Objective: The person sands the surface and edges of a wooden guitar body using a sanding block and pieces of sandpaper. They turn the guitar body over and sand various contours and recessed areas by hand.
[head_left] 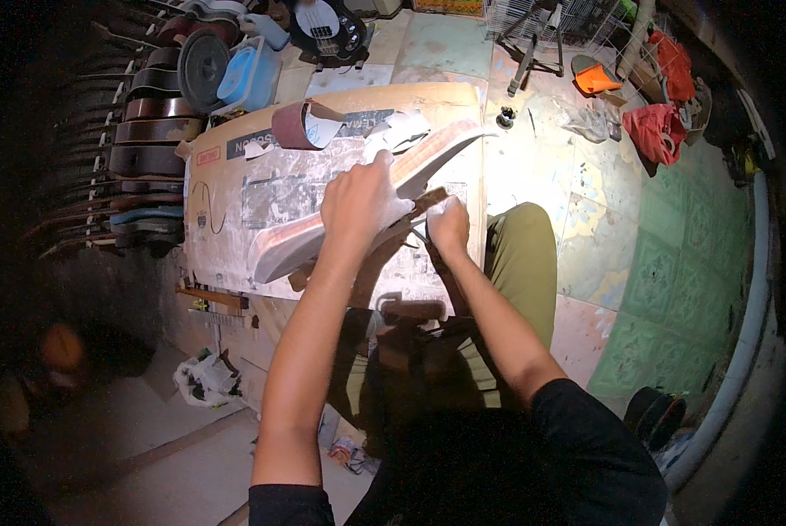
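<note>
A curved wooden piece (288, 238), shaped like a guitar body tilted on its side, has pale reddish grain and white dusty edges. My left hand (355, 200) grips it near its middle, thumb and fingers whitened with dust. Close to its near side, my right hand (448, 230) is closed around a small brown block (430, 200); part of the block is hidden by the fingers. Beyond the wood, a curled strip of brown sandpaper (291, 128) lies on a cardboard sheet (213, 197) covered in white dust. Torn pale paper (398, 131) lies beside the wood's far edge.
A row of guitars (155, 131) stands at the left, beside a blue plastic bin (246, 74). A black guitar body (327, 33) is at the back. Red cloth (654, 133) and an orange item (596, 80) lie on the tiles at right. A white bag (207, 380) sits lower left.
</note>
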Motion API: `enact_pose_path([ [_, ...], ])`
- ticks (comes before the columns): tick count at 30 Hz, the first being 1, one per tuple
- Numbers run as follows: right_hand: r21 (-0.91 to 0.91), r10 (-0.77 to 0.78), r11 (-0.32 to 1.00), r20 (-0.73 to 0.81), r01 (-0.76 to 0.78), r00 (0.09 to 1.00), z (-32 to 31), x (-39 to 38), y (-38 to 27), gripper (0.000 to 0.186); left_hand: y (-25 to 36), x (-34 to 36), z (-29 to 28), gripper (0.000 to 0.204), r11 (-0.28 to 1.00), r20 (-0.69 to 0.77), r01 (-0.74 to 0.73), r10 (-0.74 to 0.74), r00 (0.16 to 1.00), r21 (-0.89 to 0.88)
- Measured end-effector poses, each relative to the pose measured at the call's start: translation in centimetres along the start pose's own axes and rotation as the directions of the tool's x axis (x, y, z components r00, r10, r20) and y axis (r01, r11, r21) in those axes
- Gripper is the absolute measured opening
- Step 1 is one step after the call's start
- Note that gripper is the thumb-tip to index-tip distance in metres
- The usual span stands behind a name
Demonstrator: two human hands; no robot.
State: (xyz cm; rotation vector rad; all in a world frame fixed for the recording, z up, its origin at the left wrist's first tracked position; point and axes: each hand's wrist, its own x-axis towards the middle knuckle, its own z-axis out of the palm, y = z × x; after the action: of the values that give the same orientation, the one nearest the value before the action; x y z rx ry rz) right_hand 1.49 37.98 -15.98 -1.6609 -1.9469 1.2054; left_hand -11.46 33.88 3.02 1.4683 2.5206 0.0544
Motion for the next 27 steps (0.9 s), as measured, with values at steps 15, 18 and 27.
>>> enact_pose_path([
  [15,-0.001,0.02,1.0,0.001,-0.02,1.0,0.2,-0.8,-1.4,0.024,-0.5,0.4,-0.7,0.038,0.998,-0.005,-0.054,0.054,0.999,-0.021],
  [18,-0.061,-0.133,0.989,-0.007,0.132,0.991,0.5,-1.8,-1.0,0.018,-0.5,0.7,-0.5,0.059,0.999,0.008,-0.018,0.019,1.0,-0.03],
  [27,-0.005,-0.015,1.0,0.063,0.015,0.998,-0.3,-0.2,-1.4,0.019,0.1,-0.5,-0.9,0.053,1.0,0.018,-0.022,0.022,1.0,-0.014],
])
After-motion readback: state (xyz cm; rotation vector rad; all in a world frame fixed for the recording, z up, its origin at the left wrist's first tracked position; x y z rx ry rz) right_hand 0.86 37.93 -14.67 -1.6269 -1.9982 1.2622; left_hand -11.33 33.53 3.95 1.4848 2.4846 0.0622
